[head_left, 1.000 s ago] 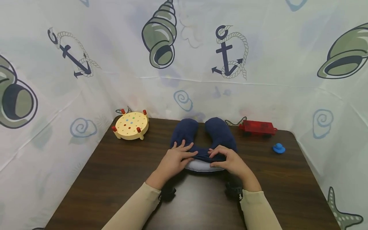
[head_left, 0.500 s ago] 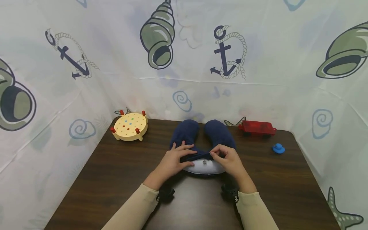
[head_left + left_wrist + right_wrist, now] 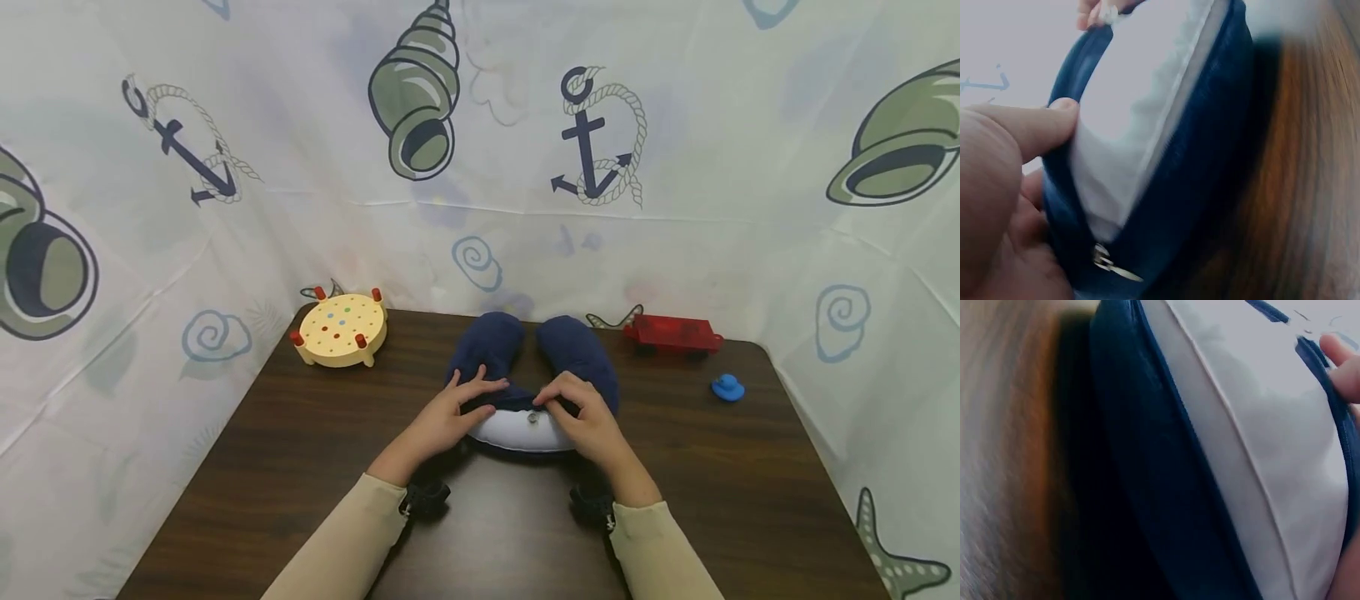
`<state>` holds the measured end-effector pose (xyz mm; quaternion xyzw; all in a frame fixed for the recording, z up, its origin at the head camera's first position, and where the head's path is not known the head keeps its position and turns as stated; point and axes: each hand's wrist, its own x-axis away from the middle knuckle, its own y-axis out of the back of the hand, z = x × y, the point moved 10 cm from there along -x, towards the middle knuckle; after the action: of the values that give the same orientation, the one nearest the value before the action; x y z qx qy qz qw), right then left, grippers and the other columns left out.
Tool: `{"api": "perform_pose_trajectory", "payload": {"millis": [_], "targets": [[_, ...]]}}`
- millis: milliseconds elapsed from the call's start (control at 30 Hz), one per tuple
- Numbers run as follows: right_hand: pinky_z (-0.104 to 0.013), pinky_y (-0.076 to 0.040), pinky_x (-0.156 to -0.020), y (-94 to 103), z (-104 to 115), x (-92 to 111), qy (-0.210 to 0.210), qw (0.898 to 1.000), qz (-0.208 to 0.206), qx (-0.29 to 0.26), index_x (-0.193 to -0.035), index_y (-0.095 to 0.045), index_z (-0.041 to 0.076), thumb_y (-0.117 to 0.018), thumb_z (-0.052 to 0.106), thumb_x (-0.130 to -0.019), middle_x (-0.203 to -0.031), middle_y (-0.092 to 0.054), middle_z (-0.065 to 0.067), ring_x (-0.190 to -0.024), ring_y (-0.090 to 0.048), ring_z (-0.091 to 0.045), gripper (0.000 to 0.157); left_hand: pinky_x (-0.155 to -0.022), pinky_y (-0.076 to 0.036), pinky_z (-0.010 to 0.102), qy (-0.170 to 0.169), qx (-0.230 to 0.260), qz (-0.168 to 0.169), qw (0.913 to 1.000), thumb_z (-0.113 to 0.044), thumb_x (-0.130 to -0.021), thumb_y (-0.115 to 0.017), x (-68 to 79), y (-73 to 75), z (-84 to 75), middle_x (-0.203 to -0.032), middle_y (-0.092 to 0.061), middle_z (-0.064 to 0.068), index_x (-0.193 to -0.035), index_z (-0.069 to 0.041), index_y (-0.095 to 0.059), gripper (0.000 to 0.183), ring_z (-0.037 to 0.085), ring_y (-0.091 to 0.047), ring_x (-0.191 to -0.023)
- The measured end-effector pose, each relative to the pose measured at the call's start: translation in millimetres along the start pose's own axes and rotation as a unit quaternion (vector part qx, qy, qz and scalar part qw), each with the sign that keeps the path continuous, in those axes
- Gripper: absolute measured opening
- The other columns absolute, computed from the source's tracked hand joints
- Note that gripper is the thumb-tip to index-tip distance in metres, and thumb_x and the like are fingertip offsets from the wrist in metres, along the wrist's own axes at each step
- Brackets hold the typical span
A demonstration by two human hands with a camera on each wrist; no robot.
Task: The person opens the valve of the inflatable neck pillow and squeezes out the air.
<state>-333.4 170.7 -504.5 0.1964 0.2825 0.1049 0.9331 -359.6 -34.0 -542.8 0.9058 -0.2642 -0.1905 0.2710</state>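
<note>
A navy U-shaped neck pillow (image 3: 491,342) lies on the table with the zipped edge of its cover facing me. The unzipped cover shows a white inner cushion (image 3: 506,432) with a small clear valve (image 3: 533,418). My left hand (image 3: 442,417) holds the cover's edge left of the opening, thumb (image 3: 1054,125) on the rim and other fingers behind it. Near that thumb, a metal zipper pull (image 3: 1124,272) hangs at the opening's end. My right hand (image 3: 588,421) pinches the cover's edge beside the valve; its fingertips (image 3: 1342,369) show in the right wrist view.
On the dark wooden table (image 3: 300,483), a round yellow pegboard toy (image 3: 341,331) stands at the back left. A red toy wagon (image 3: 672,333) and a blue toy duck (image 3: 727,387) sit at the right. A printed cloth (image 3: 480,167) hangs behind.
My right hand has moved left along the cover's edge to the valve. More of the white cushion is uncovered and the valve has come into sight. My left hand has slid slightly left.
</note>
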Motion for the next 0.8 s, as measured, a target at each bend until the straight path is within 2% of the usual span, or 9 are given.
{"api": "perform_pose_trajectory", "payload": {"millis": [67,133,233,333,500,600,800], "targets": [[-0.061,-0.021,-0.131,-2.7,0,1,0.005,1.000,0.017,-0.012,-0.106,-0.079,0.020,-0.071,-0.001,-0.102,-0.123,-0.077,-0.004,-0.143,-0.061,-0.029,0.022,-0.136,0.004,0.065,-0.003,0.011,0.005,0.9999,-0.025,-0.113,-0.062,0.6,-0.2,2.7,-0.174,-0.044,0.004,-0.156,-0.026,-0.058,0.044,0.026,-0.022,-0.170],[-0.068,0.003,-0.133,-4.2,-2,2,0.005,0.999,0.035,-0.033,-0.106,-0.078,0.018,-0.070,0.000,-0.103,-0.129,-0.078,-0.006,-0.153,-0.054,-0.031,0.020,-0.135,0.006,0.065,-0.009,0.010,0.005,0.9999,-0.022,-0.114,-0.058,0.7,-1.6,2.7,-0.174,-0.044,0.003,-0.151,-0.023,-0.057,0.036,0.026,-0.019,-0.171],[-0.067,0.019,-0.130,-7.2,-5,4,-0.001,0.995,0.075,-0.067,-0.106,-0.078,0.017,-0.066,0.000,-0.106,-0.124,-0.080,-0.008,-0.145,-0.062,-0.030,0.021,-0.132,0.008,0.071,-0.032,0.003,0.007,0.9995,-0.015,-0.114,-0.055,0.7,-3.6,-2.3,-0.169,-0.051,0.000,-0.133,-0.023,-0.061,0.021,0.030,-0.015,-0.171],[-0.069,0.020,-0.129,-11.9,-5,6,-0.006,0.990,0.123,-0.073,-0.112,-0.080,0.016,-0.063,0.002,-0.108,-0.124,-0.078,-0.009,-0.138,-0.066,-0.030,0.022,-0.129,0.008,0.076,-0.046,-0.005,0.012,0.9989,-0.012,-0.114,-0.055,1.6,-4.6,-4.6,-0.168,-0.052,-0.002,-0.135,-0.028,-0.066,0.030,0.032,-0.014,-0.172],[-0.071,0.024,-0.125,-20.4,-5,11,-0.020,0.982,0.184,-0.033,-0.123,-0.080,0.022,-0.068,0.014,-0.108,-0.131,-0.073,-0.002,-0.141,-0.061,-0.028,0.021,-0.126,0.009,0.079,-0.063,-0.025,0.024,0.9974,-0.011,-0.113,-0.056,3.7,-5.8,-6.5,-0.168,-0.050,-0.001,-0.144,-0.036,-0.071,0.043,0.034,-0.012,-0.171],[-0.071,0.023,-0.125,-22.0,-4,11,-0.026,0.980,0.195,-0.009,-0.128,-0.079,0.025,-0.074,0.022,-0.105,-0.132,-0.071,0.004,-0.139,-0.060,-0.024,0.023,-0.126,0.009,0.079,-0.070,-0.033,0.028,0.9966,-0.011,-0.113,-0.056,3.7,-7.0,-6.5,-0.169,-0.047,-0.002,-0.140,-0.039,-0.074,0.043,0.035,-0.009,-0.172],[-0.073,0.021,-0.126,-20.9,-3,10,-0.025,0.981,0.190,0.013,-0.124,-0.080,0.027,-0.077,0.021,-0.103,-0.129,-0.071,0.006,-0.138,-0.061,-0.024,0.022,-0.127,0.010,0.077,-0.066,-0.018,0.029,0.9972,-0.008,-0.111,-0.058,2.6,-8.4,-1.7,-0.170,-0.047,-0.005,-0.128,-0.038,-0.081,0.042,0.032,-0.007,-0.172]]}}
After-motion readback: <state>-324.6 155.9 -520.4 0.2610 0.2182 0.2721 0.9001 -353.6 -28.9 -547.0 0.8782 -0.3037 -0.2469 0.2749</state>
